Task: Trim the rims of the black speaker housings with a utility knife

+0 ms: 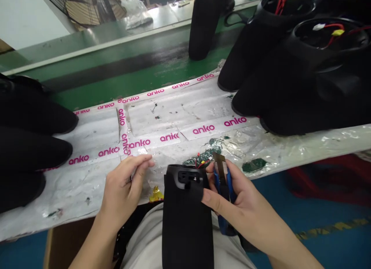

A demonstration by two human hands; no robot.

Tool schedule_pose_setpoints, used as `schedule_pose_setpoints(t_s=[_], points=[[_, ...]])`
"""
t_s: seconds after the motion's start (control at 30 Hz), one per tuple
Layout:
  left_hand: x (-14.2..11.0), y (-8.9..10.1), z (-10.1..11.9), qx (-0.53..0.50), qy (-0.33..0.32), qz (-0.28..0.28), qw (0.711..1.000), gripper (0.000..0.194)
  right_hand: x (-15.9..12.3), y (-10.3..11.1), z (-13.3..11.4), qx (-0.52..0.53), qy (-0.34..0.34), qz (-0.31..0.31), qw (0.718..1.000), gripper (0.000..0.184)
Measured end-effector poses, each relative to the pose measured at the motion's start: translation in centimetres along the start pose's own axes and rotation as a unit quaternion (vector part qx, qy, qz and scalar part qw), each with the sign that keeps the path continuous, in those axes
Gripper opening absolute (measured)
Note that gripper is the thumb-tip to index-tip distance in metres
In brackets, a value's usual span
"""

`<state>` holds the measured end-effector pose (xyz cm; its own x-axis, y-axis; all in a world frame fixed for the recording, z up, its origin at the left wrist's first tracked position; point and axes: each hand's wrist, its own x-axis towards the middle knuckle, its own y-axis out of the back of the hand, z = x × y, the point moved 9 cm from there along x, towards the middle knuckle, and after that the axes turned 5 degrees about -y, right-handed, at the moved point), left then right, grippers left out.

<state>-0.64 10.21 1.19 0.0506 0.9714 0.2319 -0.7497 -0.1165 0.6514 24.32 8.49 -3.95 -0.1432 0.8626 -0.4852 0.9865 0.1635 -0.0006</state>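
A black fabric-covered cylindrical housing (pixel 188 222) rests against my lap, its upper end tipped toward the table edge. At its top is a black plastic collar with a slotted opening (pixel 189 177), and red and yellow wires (pixel 201 162) show behind it. My right hand (pixel 240 199) is wrapped round a blue utility knife (pixel 224 184), blade end upward. The thumb of that hand presses a dark flap of fabric (pixel 194 192) beside the opening. To the left of the housing, apart from it, my left hand (pixel 126 188) is closed in a pinch; anything between its fingertips is too small to tell.
Similar black housings stand at the right (pixel 278 87) and left (pixel 31 137), some with wires at their open tops. Another (pixel 203 25) stands on the green belt (pixel 127 75). Plastic-wrapped foam with anko tape (pixel 162 118) covers the table edge. A fan (pixel 87 8) is behind.
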Motion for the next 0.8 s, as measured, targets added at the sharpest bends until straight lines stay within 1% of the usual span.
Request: schedule_pose_setpoints(t_s=[0.1,0.13,0.2,0.27,0.3,0.37,0.4,0.43,0.47,0.5,0.53,0.57,0.6,0.63,0.67,0.7,0.73,0.8], points=[[-1.3,-0.5,-0.3,-0.045,0.009,0.004,0.999,0.013,-0.3,0.5,1.0,0.021,-0.040,-0.003,0.999,0.051],[-1.6,-0.7,-0.3,-0.062,0.010,0.006,0.998,0.014,-0.4,0.6,1.2,0.029,-0.051,-0.007,0.998,0.052],[-2.1,-1.2,-0.1,-0.099,0.006,0.005,0.995,0.022,-0.5,0.6,1.4,0.045,-0.064,-0.013,0.997,0.055],[-2.1,-1.9,0.6,-0.139,-0.012,-0.011,0.990,0.024,-0.6,0.5,1.5,0.057,-0.068,-0.015,0.996,0.058],[-2.0,-2.6,1.1,-0.162,-0.023,-0.034,0.986,0.035,-0.6,0.5,1.5,0.061,-0.069,-0.014,0.996,0.060],[-1.7,-4.3,2.2,-0.217,-0.042,-0.102,0.970,0.082,-0.7,0.5,1.5,0.067,-0.068,-0.009,0.995,0.061],[-1.5,-5.3,2.8,-0.246,-0.046,-0.138,0.958,0.094,-0.8,0.6,1.5,0.069,-0.069,-0.005,0.995,0.061],[-1.3,-6.1,3.4,-0.269,-0.048,-0.167,0.947,0.092,-0.9,0.7,1.6,0.071,-0.069,0.002,0.995,0.061],[-1.0,-6.7,3.8,-0.284,-0.048,-0.183,0.940,0.080,-1.1,0.9,1.7,0.073,-0.071,0.011,0.995,0.061],[-0.8,-7.1,4.1,-0.292,-0.050,-0.190,0.936,0.065,-1.3,1.2,1.9,0.075,-0.073,0.021,0.994,0.062],[-0.6,-7.4,4.3,-0.298,-0.053,-0.198,0.932,0.054,-1.5,1.4,2.1,0.079,-0.077,0.031,0.993,0.063],[-0.6,-7.8,4.5,-0.307,-0.057,-0.210,0.926,0.053,-1.6,1.7,2.3,0.083,-0.082,0.043,0.992,0.065],[-0.6,-8.0,4.5,-0.325,-0.057,-0.223,0.917,0.059,-1.8,1.9,2.6,0.087,-0.089,0.054,0.991,0.067],[-0.7,-8.3,4.4,-0.351,-0.050,-0.238,0.904,0.065,-1.8,2.1,2.8,0.091,-0.096,0.065,0.989,0.069],[-0.8,-8.5,4.2,-0.377,-0.038,-0.249,0.891,0.066,-1.9,2.2,3.0,0.095,-0.102,0.076,0.987,0.071],[-0.8,-8.5,4.0,-0.397,-0.023,-0.253,0.882,0.061,-1.9,2.2,3.1,0.098,-0.106,0.086,0.986,0.073],[-0.6,-8.5,3.7,-0.407,-0.009,-0.247,0.879,0.053,-2.0,2.3,3.1,0.102,-0.107,0.095,0.984,0.074],[-0.2,-8.2,3.4,-0.400,0.014,-0.221,0.889,0.038,-2.4,2.3,3.1,0.106,-0.104,0.114,0.982,0.071]])
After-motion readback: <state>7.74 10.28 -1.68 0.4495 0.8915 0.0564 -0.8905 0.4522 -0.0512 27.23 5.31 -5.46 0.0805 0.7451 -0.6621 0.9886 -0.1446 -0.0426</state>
